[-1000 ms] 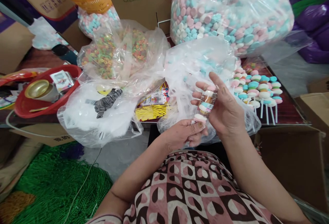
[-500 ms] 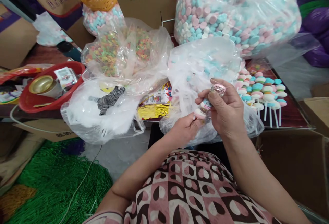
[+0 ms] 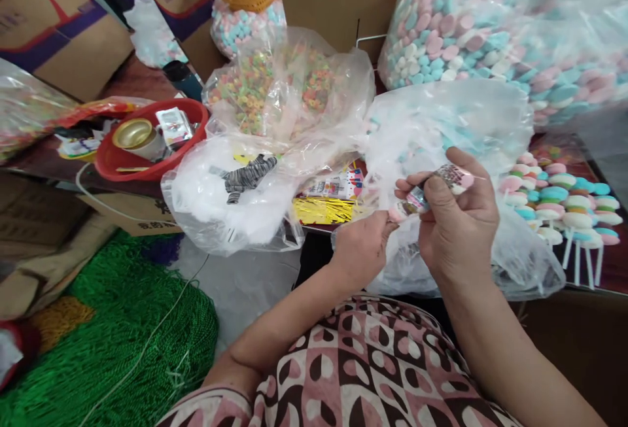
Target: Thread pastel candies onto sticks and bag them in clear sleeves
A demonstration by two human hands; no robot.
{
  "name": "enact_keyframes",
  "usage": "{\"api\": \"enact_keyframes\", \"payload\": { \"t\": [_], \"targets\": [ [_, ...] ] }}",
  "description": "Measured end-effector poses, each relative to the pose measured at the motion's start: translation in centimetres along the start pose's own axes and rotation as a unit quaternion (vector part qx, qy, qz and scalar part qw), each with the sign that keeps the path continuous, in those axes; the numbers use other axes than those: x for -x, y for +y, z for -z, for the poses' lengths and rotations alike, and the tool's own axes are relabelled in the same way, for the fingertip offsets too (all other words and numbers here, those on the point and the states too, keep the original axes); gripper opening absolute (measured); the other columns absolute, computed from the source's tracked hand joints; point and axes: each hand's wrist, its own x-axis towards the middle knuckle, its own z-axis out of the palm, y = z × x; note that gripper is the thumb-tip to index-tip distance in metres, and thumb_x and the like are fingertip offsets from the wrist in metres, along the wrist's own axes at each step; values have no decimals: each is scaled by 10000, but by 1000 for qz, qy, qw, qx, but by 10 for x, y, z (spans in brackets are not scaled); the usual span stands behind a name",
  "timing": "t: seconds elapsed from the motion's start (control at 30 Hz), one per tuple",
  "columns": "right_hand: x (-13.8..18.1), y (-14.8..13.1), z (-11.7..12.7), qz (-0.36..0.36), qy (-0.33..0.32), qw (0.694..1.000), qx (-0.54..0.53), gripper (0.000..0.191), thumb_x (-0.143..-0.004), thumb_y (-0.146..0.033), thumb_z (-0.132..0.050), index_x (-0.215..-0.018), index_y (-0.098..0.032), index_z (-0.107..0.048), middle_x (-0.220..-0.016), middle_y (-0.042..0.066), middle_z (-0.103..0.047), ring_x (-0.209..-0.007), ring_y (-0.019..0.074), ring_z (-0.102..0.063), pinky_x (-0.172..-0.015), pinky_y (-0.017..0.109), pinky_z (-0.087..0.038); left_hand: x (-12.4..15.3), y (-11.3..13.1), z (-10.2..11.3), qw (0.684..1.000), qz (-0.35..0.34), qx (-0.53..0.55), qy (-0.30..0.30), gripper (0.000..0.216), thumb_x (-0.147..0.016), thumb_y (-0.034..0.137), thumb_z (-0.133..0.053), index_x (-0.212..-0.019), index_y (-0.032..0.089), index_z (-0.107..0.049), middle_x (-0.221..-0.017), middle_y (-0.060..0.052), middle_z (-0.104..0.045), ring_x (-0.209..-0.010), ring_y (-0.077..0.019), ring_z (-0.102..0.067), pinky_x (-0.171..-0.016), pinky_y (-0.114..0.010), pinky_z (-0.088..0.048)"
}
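My right hand (image 3: 456, 218) is closed around a marshmallow skewer (image 3: 432, 188) stacked with pink, white and blue pieces in a clear printed wrapper. My left hand (image 3: 360, 250) pinches the skewer's lower end, just below the right hand. Both hands are held in front of an open clear bag of pastel marshmallows (image 3: 441, 133). To the right, several finished marshmallow skewers (image 3: 559, 198) lie in a row on the dark table.
A big bag of pastel marshmallows (image 3: 500, 34) and a bag of coloured cereal rings (image 3: 275, 87) stand behind. A white bag (image 3: 220, 198), gold twist ties (image 3: 321, 210), a red bowl (image 3: 152, 146) and cardboard boxes (image 3: 59, 28) lie left. Green netting (image 3: 98, 342) covers the floor.
The view has shifted left. My right hand closed its fingers round the skewer and tilted it from upright to slanting, the left hand staying at its lower end.
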Motion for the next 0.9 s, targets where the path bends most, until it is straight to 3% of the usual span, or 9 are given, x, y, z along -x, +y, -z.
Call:
{"api": "enact_keyframes", "payload": {
  "t": [0.07, 0.13, 0.27, 0.33, 0.43, 0.5, 0.57, 0.67, 0.9],
  "targets": [
    [-1, 3, -9, -20, -49, 998, 22, 412, -859, -302, -686, -1248, -323, -554, -995, 4, -728, -875, 186, -721, -832, 391, -588, -2, -11, 14, 997, 20, 60, 33, 178, -928, 332, -519, -829, 212, -606, -716, -13, -586, -673, -151, -527, -644, -254, -372],
    [-4, 8, -15, -38, -113, 992, 49, 456, -885, -354, -647, -1322, -345, -515, -1141, 23, -712, -974, 196, -712, -863, 392, -581, -5, -21, 31, 977, 74, 187, 64, 209, -902, 383, -580, -803, 203, -622, -638, 14, -531, -564, -109, -449, -564, -228, -342],
    [-11, 31, -18, -40, -252, 946, 199, 313, -909, -342, -589, -1211, -277, -637, -1073, 29, -748, -971, 208, -709, -870, 385, -570, -11, -35, 61, 861, 162, 472, 101, 261, -872, 422, -630, -775, 184, -585, -506, 87, -299, -416, -56, -257, -420, -185, -239],
    [-15, 46, -19, -12, -300, 890, 343, 223, -902, -256, -561, -1063, -236, -715, -1003, 39, -763, -951, 218, -706, -883, 379, -549, -12, -39, 70, 818, 181, 537, 101, 220, -858, 350, -658, -765, 170, -574, -503, 100, -264, -406, -43, -249, -406, -163, -251],
    [-23, 65, -22, 39, -343, 770, 537, 255, -898, -172, -506, -979, -209, -745, -1006, 72, -757, -953, 230, -689, -868, 356, -514, -12, -42, 75, 786, 195, 578, 100, 173, -844, 272, -671, -766, 153, -573, -523, 92, -318, -418, -37, -288, -406, -148, -297],
    [-26, 72, -25, 65, -382, 702, 598, 244, -906, -186, -509, -971, -201, -743, -994, 84, -745, -944, 227, -671, -825, 326, -493, -12, -43, 75, 777, 194, 590, 108, 167, -841, 259, -671, -762, 149, -573, -538, 84, -347, -426, -38, -309, -407, -147, -315],
    [-26, 77, -28, 89, -409, 662, 622, 215, -904, -214, -538, -975, -196, -740, -979, 92, -726, -934, 223, -652, -778, 305, -468, -12, -45, 75, 772, 190, 595, 117, 174, -843, 263, -670, -756, 148, -571, -541, 82, -356, -425, -35, -312, -405, -146, -317],
    [-24, 82, -30, 98, -399, 656, 633, 213, -916, -231, -533, -925, -189, -742, -937, 99, -705, -894, 215, -631, -718, 294, -428, -13, -48, 74, 767, 190, 601, 121, 176, -851, 271, -663, -763, 150, -570, -531, 84, -353, -426, -36, -316, -405, -144, -320],
    [-28, 90, -27, 71, -364, 701, 609, 210, -880, -190, -512, -752, -188, -679, -809, 72, -688, -735, 186, -595, -627, 285, -363, -13, -54, 67, 760, 222, 598, 123, 229, -834, 329, -696, -766, 154, -566, -510, 89, -343, -426, -35, -311, -409, -143, -317]
  ]
}}
